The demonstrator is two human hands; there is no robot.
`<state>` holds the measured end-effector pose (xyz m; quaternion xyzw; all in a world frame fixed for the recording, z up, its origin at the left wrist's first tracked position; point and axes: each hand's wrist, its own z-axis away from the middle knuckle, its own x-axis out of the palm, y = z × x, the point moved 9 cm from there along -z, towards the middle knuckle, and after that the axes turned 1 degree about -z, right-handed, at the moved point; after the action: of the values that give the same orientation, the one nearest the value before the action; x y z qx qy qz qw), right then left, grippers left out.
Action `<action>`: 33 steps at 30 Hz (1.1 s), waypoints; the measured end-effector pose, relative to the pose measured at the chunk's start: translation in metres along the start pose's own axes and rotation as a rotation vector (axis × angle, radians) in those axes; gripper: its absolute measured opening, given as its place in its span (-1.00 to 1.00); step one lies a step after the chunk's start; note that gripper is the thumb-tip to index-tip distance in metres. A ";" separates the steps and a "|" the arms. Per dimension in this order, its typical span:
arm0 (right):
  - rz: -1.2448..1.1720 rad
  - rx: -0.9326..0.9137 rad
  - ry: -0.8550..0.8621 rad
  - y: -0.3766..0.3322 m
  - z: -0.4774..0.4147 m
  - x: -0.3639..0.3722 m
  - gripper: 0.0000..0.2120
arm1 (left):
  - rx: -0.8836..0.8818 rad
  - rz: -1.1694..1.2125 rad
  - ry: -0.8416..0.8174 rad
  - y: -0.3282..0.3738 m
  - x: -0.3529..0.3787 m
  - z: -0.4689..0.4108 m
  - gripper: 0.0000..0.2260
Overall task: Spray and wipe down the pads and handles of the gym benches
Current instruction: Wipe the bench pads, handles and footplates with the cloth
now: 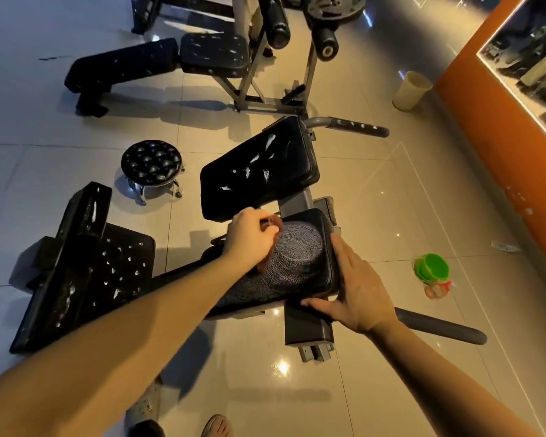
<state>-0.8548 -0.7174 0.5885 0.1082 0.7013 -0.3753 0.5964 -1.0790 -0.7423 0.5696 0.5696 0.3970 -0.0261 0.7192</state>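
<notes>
Black vinyl marked with pale circular swirls covers the seat pad (300, 272) at the middle of your view; take it as the centre of the dial. Your left hand (252, 238) sits at the pad's 10 o'clock corner. Its fingers are curled round a reddish-brown cloth (272, 223) that is pressed on the vinyl (a bit more of the cloth shows beneath your wrist). Your right hand (356, 288) lies at 4 o'clock, with the fingers straight and together along the pad's right edge and the thumb spread along the near edge. It pinches nothing and only rests flat against the pad.

At 12 o'clock, just beyond the seat pad, the back pad (262, 168) of the same bench is tilted and carries white foam streaks. Past it, at 1 o'clock, a grey upper handle (347, 126) sticks out to the right, dotted with white dabs. A second, lower handle (438, 326) runs out at 4 o'clock beyond your right wrist.

At 9 o'clock a left bench (92, 269) lies low on the tiled floor (391, 190), its black pads speckled with white. A round tufted stool (152, 162) stands at 11 o'clock, and a far bench (158, 61) with foam marks is well beyond it. A cream bin (412, 89) stands at 1 o'clock by the orange wall (486, 99). At 3 o'clock a green round object (432, 268) lies on the floor; you cannot tell what it is.
</notes>
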 end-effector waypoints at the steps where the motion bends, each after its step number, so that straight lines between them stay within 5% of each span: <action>1: -0.005 0.002 0.004 -0.001 0.000 -0.001 0.18 | 0.029 0.044 -0.007 0.015 0.004 0.004 -0.75; 5: -0.020 -0.007 -0.005 -0.002 -0.002 0.000 0.18 | 0.347 0.114 -0.283 0.052 0.010 0.083 -0.73; 8: 0.004 0.011 -0.012 0.000 -0.002 0.001 0.20 | 0.440 0.086 -0.331 0.044 0.002 0.100 -0.73; 12: 0.019 0.013 -0.013 -0.001 -0.001 0.000 0.20 | 0.233 0.044 -0.115 0.045 0.009 0.014 -0.75; 16: 0.009 0.019 -0.015 0.000 0.000 0.000 0.20 | 0.113 0.084 -0.070 0.043 0.014 -0.002 -0.76; 20: 0.002 0.010 -0.018 0.001 0.000 0.001 0.18 | 0.411 0.172 -0.354 0.072 0.015 0.095 -0.74; 23: 0.006 0.003 -0.009 0.000 0.000 0.001 0.19 | 0.560 0.049 -0.333 0.083 0.013 0.092 -0.75; 29: 0.015 0.022 -0.018 0.002 0.000 0.001 0.22 | 0.091 0.043 -0.048 0.048 0.011 -0.021 -0.77; 33: -0.013 0.013 -0.019 -0.001 -0.001 -0.001 0.21 | 0.217 0.091 -0.159 0.067 0.013 0.044 -0.75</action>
<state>-0.8560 -0.7173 0.5897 0.1040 0.6938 -0.3847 0.5999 -1.0132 -0.7505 0.6173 0.6574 0.3073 -0.0813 0.6832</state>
